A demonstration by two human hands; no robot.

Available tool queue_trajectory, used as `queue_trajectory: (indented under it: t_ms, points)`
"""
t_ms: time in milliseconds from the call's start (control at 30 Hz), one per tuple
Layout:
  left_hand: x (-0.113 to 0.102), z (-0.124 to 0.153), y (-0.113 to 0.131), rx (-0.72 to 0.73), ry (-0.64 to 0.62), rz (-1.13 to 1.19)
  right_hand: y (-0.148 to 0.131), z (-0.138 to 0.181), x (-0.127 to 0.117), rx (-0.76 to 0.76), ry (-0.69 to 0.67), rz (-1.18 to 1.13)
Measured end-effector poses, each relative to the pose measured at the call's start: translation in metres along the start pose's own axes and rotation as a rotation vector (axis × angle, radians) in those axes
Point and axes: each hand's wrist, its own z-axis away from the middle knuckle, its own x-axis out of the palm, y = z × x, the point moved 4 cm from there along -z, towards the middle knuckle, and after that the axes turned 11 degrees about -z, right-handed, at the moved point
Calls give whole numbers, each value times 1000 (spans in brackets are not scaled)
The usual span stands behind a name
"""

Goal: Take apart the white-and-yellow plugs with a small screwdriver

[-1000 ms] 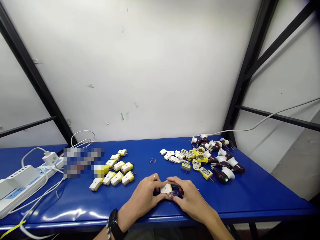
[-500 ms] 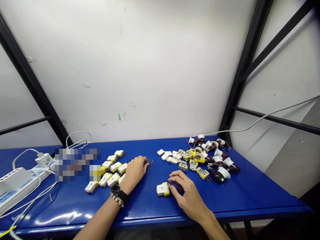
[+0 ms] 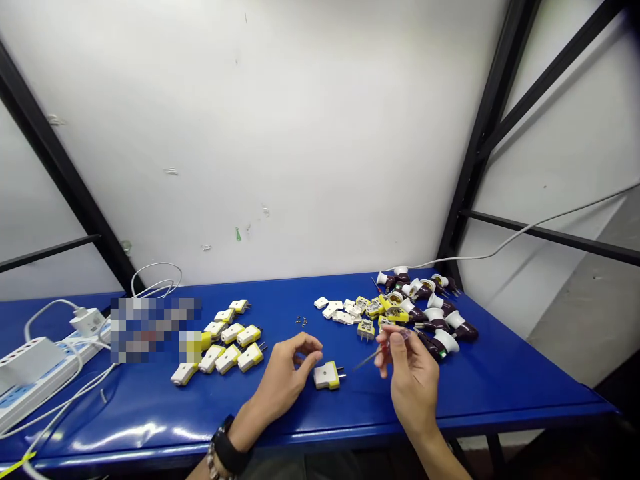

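My right hand [image 3: 413, 377] grips a screwdriver [image 3: 369, 360] with a reddish, see-through handle; its thin shaft points left and down toward a plug. That white-and-yellow plug [image 3: 327, 375] lies on the blue table, its pins facing right. Just left of it, my left hand [image 3: 287, 373] is curled, thumb and forefinger tips close together; anything pinched between them is too small to make out. Several small screws [image 3: 301, 321] are scattered on the table beyond my left hand.
Rows of closed white-and-yellow plugs [image 3: 229, 359] lie at left. White covers [image 3: 334, 309] and open yellow plug halves [image 3: 367, 329] sit right of centre, beside a heap of dark-and-white lamp holders [image 3: 440, 323]. A power strip [image 3: 35, 380] with cables runs along the left.
My left hand has come back from the screws toward the plug. My right hand has lifted the screwdriver off the table and moved right.
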Motion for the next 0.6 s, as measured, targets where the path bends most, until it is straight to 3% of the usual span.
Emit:
queue_trajectory:
  t_ms: [100, 200, 600]
  points:
    - [8, 11, 11, -38, 18, 180, 0, 1, 5, 83, -12, -162]
    - [11, 15, 15, -53, 31, 274, 1, 3, 9, 113, -22, -183]
    - [17, 20, 14, -118, 59, 331, -6, 12, 20, 122, -25, -180]
